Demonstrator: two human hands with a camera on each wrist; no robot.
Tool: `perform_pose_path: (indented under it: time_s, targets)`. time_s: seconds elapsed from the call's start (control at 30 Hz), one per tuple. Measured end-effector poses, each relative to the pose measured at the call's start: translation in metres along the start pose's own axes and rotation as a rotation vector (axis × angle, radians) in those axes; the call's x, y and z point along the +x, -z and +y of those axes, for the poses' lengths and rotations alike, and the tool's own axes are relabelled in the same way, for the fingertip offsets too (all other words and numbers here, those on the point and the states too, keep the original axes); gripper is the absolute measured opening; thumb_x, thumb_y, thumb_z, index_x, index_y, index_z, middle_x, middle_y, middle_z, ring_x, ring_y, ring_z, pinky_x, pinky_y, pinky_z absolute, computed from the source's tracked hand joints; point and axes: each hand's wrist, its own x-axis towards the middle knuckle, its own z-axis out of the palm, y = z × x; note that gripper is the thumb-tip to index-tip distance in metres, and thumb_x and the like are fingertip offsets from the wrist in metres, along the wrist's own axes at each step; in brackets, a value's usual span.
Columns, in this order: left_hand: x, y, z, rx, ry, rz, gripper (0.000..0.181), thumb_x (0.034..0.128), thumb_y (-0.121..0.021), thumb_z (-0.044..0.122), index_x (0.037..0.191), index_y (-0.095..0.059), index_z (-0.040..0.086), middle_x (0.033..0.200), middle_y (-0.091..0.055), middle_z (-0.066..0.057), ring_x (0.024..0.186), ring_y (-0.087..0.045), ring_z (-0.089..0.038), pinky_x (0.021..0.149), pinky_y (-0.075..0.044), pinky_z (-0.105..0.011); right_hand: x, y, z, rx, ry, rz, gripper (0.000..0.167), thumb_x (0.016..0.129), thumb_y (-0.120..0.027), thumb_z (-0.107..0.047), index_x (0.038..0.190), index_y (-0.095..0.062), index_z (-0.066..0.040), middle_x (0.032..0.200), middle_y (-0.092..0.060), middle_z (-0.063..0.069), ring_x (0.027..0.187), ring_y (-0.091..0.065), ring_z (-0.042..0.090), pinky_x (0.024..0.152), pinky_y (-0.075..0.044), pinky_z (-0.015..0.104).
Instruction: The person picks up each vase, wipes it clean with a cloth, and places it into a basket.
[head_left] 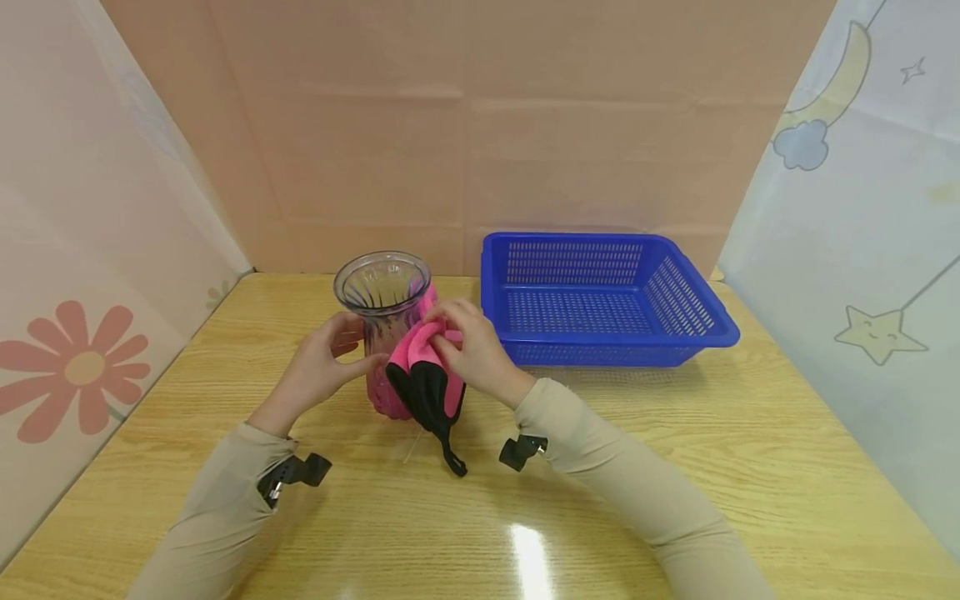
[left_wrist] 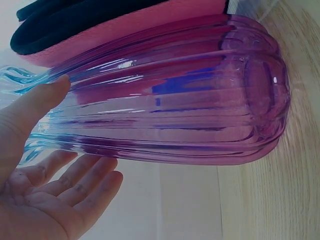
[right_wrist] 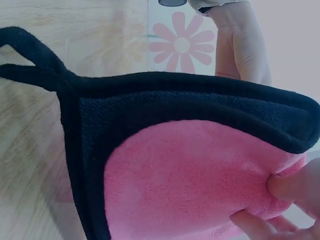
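A tall ribbed glass vase (head_left: 383, 327), clear purple at the flared rim and pinker toward its base, stands upright on the table. My left hand (head_left: 318, 367) holds it from the left, the thumb on one side and the fingers on the other, as the left wrist view of the vase (left_wrist: 185, 125) shows. With thumb and fingers my right hand (head_left: 480, 354) pinches a pink cloth (head_left: 427, 398) with black trim against the vase's right side. In the right wrist view the cloth (right_wrist: 185, 170) has a black edging and a black hanging loop at one corner.
To the right, behind my right hand, a blue plastic basket (head_left: 592, 350) with slotted walls stands on the wooden table (head_left: 420, 533). A peach-coloured backdrop (head_left: 465, 167) rises at the table's back edge. Patterned sheets hang at both sides.
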Motion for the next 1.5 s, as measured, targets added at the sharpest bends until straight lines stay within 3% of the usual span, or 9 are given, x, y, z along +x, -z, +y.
perform_pose_path:
  time_s: [0.5, 0.93, 1.23, 1.5]
  targets:
    - [-0.001, 0.001, 0.001, -0.014, 0.022, -0.014, 0.062, 0.0815, -0.072, 0.027, 0.128, -0.044, -0.001, 0.127, -0.054, -0.025, 0.122, -0.051, -0.042, 0.102, -0.043, -0.053, -0.008, -0.003, 0.008, -0.012, -0.038, -0.071, 0.013, 0.081, -0.060, 0.009, 0.092, -0.059, 0.002, 0.104, -0.057, 0.019, 0.099, -0.061, 0.031, 0.082, -0.058, 0.038]
    - [-0.002, 0.002, 0.003, -0.023, 0.034, -0.027, 0.064, 0.0819, -0.071, 0.030, 0.130, -0.042, 0.000, 0.130, -0.053, -0.024, 0.123, -0.050, -0.042, 0.103, -0.042, -0.053, -0.014, -0.007, 0.016, -0.099, -0.027, -0.093, 0.011, 0.079, -0.062, 0.006, 0.086, -0.060, -0.003, 0.097, -0.058, 0.014, 0.093, -0.061, 0.028, 0.078, -0.057, 0.042]
    - [-0.001, 0.002, 0.003, -0.015, 0.029, -0.022, 0.062, 0.0821, -0.071, 0.030, 0.129, -0.043, 0.000, 0.129, -0.053, -0.024, 0.123, -0.051, -0.042, 0.103, -0.043, -0.053, -0.017, -0.011, 0.021, -0.137, -0.006, -0.070, 0.012, 0.078, -0.065, 0.005, 0.084, -0.060, -0.004, 0.094, -0.059, 0.013, 0.090, -0.061, 0.026, 0.075, -0.058, 0.036]
    - [-0.002, 0.002, 0.002, -0.016, 0.032, -0.026, 0.063, 0.0823, -0.071, 0.030, 0.130, -0.042, 0.000, 0.130, -0.053, -0.024, 0.123, -0.050, -0.041, 0.104, -0.041, -0.054, -0.017, -0.010, 0.019, -0.140, 0.006, -0.048, 0.011, 0.080, -0.064, 0.004, 0.087, -0.060, -0.003, 0.095, -0.059, 0.014, 0.086, -0.058, 0.026, 0.072, -0.056, 0.041]
